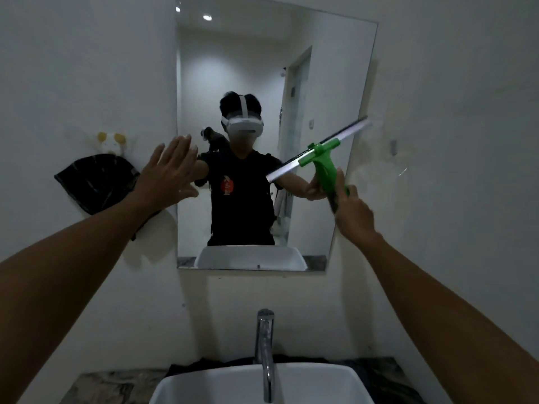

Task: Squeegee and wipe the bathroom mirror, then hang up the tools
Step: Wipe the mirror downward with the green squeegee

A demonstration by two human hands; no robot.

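A rectangular mirror [248, 68] hangs on the white wall above the sink. My right hand [354, 211] grips the green handle of a squeegee [323, 158]. Its long blade slants up to the right, across the mirror's right side and close to the right edge. My left hand [169, 173] is spread flat with its fingers apart, at the mirror's left edge, and holds nothing. A dark cloth [93, 185] hangs from a small animal-shaped hook [112, 142] on the wall left of the mirror.
A white basin [204, 386] with a chrome tap [265, 351] sits below on a dark stone counter [99, 386]. A small hook [393, 147] is fixed to the wall right of the mirror. Dark fabric lies behind the basin [376, 371].
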